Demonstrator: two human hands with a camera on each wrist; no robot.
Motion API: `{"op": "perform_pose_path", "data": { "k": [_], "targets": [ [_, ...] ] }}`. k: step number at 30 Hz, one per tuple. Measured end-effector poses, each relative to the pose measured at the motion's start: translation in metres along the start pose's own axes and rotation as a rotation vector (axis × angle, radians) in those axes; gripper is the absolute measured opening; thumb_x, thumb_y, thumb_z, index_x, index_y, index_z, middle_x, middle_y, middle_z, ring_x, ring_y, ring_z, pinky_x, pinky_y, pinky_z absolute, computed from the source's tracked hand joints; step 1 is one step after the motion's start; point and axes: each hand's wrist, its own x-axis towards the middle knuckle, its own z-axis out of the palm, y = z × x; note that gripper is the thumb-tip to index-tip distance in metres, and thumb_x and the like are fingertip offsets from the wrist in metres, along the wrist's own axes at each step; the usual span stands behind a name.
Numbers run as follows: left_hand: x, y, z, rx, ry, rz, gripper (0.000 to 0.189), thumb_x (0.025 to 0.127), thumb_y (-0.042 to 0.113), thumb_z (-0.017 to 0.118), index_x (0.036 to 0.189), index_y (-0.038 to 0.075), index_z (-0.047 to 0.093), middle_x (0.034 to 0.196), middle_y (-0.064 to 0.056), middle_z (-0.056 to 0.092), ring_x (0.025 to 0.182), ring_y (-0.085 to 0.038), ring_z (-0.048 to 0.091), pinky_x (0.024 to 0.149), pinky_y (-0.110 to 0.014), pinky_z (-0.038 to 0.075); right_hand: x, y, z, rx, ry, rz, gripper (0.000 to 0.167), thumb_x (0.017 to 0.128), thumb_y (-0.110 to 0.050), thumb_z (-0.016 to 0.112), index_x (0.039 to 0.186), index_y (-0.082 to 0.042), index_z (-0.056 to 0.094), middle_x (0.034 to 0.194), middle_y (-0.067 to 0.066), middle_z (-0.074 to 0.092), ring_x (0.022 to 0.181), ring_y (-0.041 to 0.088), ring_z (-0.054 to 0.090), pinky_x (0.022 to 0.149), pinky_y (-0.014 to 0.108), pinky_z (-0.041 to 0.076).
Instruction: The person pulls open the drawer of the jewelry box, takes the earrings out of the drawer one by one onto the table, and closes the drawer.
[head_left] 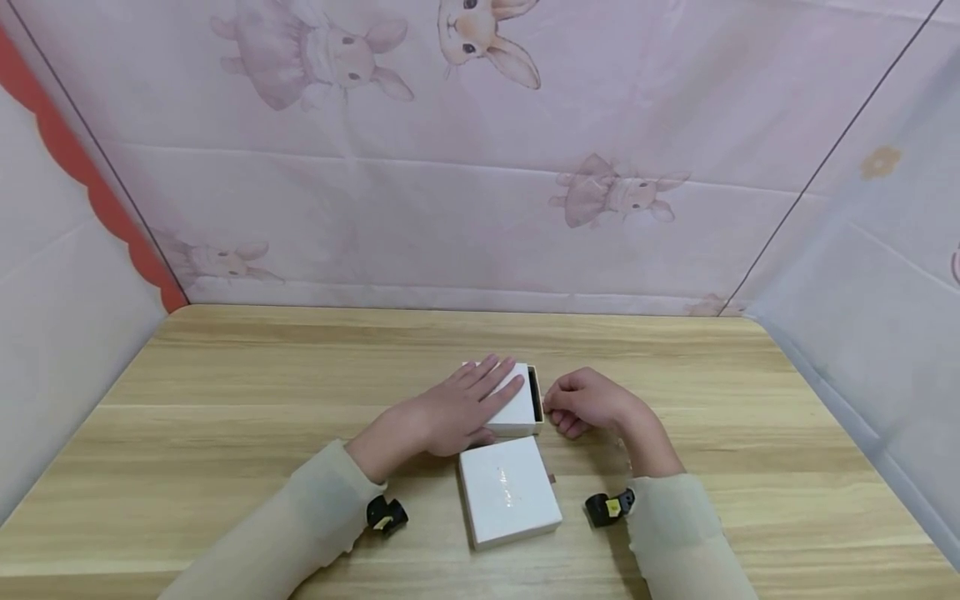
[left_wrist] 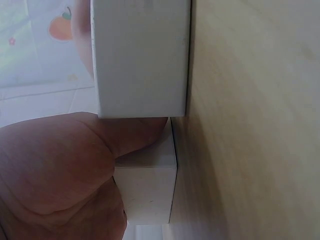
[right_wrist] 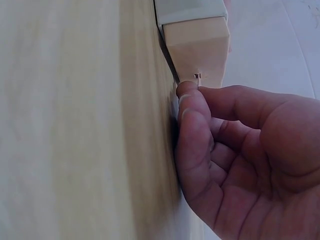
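My left hand (head_left: 453, 412) lies over the top of a white drawer box (head_left: 512, 410), its fingers straight and spread. Its thumb (left_wrist: 132, 136) runs along the box's near side in the left wrist view. At the right end, the box's inner drawer (right_wrist: 195, 45) sticks out a little from the sleeve, with a dark strip of its inside showing. My right hand (head_left: 592, 402) pinches a small ribbon pull tab (right_wrist: 198, 79) on the drawer's end between thumb and forefinger. The rest of the tab is hidden in the fingers.
A second white box (head_left: 510, 492) with shiny lettering lies just in front, slightly turned, and a small brown tab (head_left: 552, 478) pokes out on its right. Both stand on a wooden table (head_left: 225, 400). A rabbit-print cloth wall (head_left: 450, 225) rises behind.
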Motion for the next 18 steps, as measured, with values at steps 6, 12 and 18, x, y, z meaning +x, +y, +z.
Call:
{"op": "perform_pose_path", "data": {
  "k": [6, 12, 18],
  "targets": [
    [-0.0003, 0.0003, -0.0010, -0.009, -0.003, -0.003, 0.078, 0.103, 0.038, 0.051, 0.162, 0.013, 0.006, 0.168, -0.013, -0.004, 0.155, -0.033, -0.001, 0.124, -0.048, 0.011, 0.0001, 0.0004, -0.0005, 0.006, 0.002, -0.002, 0.024, 0.102, -0.009, 0.050, 0.095, 0.003, 0.069, 0.075, 0.007, 0.064, 0.063, 0.015, 0.060, 0.060, 0.030, 0.057],
    [-0.0007, -0.0001, -0.0018, -0.008, -0.002, -0.001, 0.078, 0.103, 0.038, 0.051, 0.162, 0.013, 0.005, 0.168, -0.013, -0.004, 0.155, -0.033, -0.001, 0.124, -0.048, 0.011, 0.0007, 0.0008, -0.0010, 0.003, -0.001, -0.005, 0.024, 0.102, -0.010, 0.049, 0.096, 0.003, 0.069, 0.074, 0.007, 0.063, 0.063, 0.015, 0.059, 0.059, 0.030, 0.057],
    [-0.0015, 0.0005, -0.0031, -0.019, 0.000, 0.004, 0.078, 0.103, 0.037, 0.051, 0.162, 0.012, 0.006, 0.168, -0.013, -0.004, 0.155, -0.033, 0.000, 0.124, -0.049, 0.011, -0.0004, 0.0002, -0.0011, 0.000, -0.002, -0.003, 0.025, 0.102, -0.010, 0.048, 0.095, 0.003, 0.069, 0.075, 0.008, 0.063, 0.063, 0.015, 0.059, 0.060, 0.030, 0.057]
  ]
}}
